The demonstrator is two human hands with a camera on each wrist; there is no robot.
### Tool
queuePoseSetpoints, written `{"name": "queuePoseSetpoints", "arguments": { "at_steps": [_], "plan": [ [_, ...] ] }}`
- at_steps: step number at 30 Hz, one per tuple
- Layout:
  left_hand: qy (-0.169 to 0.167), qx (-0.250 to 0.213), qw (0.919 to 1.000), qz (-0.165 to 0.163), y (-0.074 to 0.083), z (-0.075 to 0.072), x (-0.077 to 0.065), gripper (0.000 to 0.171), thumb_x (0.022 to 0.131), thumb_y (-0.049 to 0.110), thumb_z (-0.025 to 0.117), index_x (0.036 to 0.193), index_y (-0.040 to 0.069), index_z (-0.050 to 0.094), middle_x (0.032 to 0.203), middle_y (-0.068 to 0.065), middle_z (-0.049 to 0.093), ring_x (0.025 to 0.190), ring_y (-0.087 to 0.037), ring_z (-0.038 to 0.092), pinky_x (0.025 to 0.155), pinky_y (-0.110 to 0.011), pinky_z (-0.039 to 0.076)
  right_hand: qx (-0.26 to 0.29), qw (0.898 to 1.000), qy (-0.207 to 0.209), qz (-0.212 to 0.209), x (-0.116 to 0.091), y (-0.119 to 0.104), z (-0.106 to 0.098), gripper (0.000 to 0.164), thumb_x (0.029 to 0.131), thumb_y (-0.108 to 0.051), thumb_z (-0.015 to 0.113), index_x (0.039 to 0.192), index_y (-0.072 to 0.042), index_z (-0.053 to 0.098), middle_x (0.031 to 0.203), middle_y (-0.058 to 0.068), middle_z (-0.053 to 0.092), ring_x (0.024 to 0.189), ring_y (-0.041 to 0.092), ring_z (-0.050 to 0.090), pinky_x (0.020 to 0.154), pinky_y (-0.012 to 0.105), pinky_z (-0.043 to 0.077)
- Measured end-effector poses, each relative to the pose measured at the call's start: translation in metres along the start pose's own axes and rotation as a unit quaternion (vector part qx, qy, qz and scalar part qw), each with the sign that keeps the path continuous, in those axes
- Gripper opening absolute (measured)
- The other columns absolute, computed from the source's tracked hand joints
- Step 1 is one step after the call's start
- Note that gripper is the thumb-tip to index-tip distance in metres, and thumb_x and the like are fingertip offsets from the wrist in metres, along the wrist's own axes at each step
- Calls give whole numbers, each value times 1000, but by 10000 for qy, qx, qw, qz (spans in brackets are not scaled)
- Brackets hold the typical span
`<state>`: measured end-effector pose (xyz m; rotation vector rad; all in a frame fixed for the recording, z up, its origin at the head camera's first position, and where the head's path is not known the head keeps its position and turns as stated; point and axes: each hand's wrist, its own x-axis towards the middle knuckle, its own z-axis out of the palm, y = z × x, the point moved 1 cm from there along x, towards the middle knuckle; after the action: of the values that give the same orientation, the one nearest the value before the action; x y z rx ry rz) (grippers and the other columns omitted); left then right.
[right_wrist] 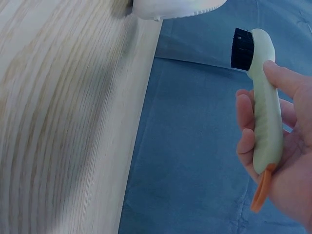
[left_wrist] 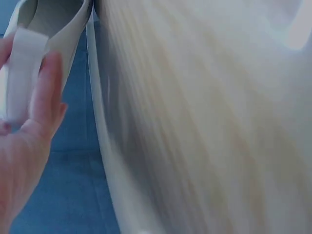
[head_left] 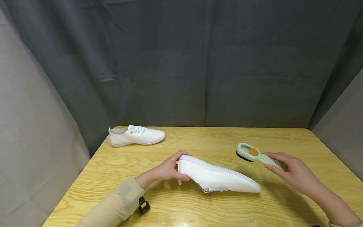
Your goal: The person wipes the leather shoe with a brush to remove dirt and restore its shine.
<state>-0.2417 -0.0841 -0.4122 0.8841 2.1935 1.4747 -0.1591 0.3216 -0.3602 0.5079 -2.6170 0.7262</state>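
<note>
My left hand [head_left: 165,171] grips a white shoe [head_left: 218,176] by its heel, the sole turned up and the toe pointing right. In the left wrist view, fingers and thumb stand on both sides of the shoe's heel [left_wrist: 24,73]. My right hand [head_left: 296,171] holds a pale green shoe brush [head_left: 246,152] by its handle, apart from the shoe. An orange button sits on the brush's top and black bristles [right_wrist: 242,49] show underneath. From the handle's end hangs an orange loop [right_wrist: 263,189], seen in the right wrist view.
A second white shoe [head_left: 136,136] stands upright at the table's back left. The wooden table [head_left: 198,142] ends at a dark curtain [head_left: 170,63], with pale cloth on both sides. A small black device [head_left: 143,206] is by the left sleeve.
</note>
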Motion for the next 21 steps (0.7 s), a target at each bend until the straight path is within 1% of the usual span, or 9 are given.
{"name": "queuePoseSetpoints", "arguments": {
  "at_steps": [2,4,9,11,13,15,17,19,21],
  "plan": [
    [256,-235,9994,44,-1,2,4,62,77,0,81,128,11,48,120,-6,54,102,-20,56,80,-32,52,2,10000,1,1,0,-1,0,36,85,-15,76,119,-6,67,95,-1,62,66,3,43,54,24,35],
    [576,-508,9970,125,-1,4,8,56,77,-3,79,125,7,51,118,-8,55,102,-19,56,80,-31,51,14,10000,-14,21,0,-2,0,36,86,-15,76,119,-6,67,97,0,62,67,3,43,54,24,35],
    [1359,-1212,9830,233,1,10,17,51,76,-11,73,121,-3,51,116,-12,54,96,-19,58,77,-30,52,26,9999,-85,112,-1,-2,-1,37,87,-16,75,120,-5,66,100,2,62,67,4,43,54,24,35],
    [1592,-1401,9771,162,1,12,18,51,76,-11,73,121,-3,52,116,-12,55,95,-19,59,78,-30,51,15,9999,-86,132,-2,-2,-1,37,87,-17,75,120,-5,66,100,3,63,68,4,43,54,25,35],
    [1736,-1509,9731,93,1,14,18,51,77,-11,74,122,-2,52,117,-11,55,96,-17,59,80,-28,50,-1,9999,-71,127,-2,-1,-1,36,87,-16,75,120,-5,66,101,3,63,69,5,44,55,24,36],
    [1790,-1475,9727,26,-1,14,18,53,76,-11,74,123,-2,52,117,-12,55,96,-17,58,80,-27,50,13,9999,-81,123,-2,-1,0,36,87,-17,75,120,-5,67,101,3,64,70,5,44,55,24,36],
    [1702,-1397,9754,-54,-2,14,17,56,76,-11,74,125,-2,50,118,-13,54,94,-18,58,78,-27,51,23,9999,-90,114,-2,0,0,36,87,-17,75,120,-5,67,102,3,64,70,5,44,56,24,36],
    [1502,-1185,9814,-153,-2,14,14,62,75,-10,75,130,0,47,120,-14,52,93,-19,58,76,-28,52,41,9999,-94,99,-2,0,0,36,87,-17,75,120,-5,67,101,3,64,70,5,44,55,24,37],
    [1202,-881,9885,-245,0,12,11,71,74,-7,77,135,3,42,126,-14,50,97,-21,57,77,-30,52,45,9999,-68,76,-2,0,0,36,86,-16,75,120,-5,67,100,2,63,70,4,45,56,24,37]
  ]
}}
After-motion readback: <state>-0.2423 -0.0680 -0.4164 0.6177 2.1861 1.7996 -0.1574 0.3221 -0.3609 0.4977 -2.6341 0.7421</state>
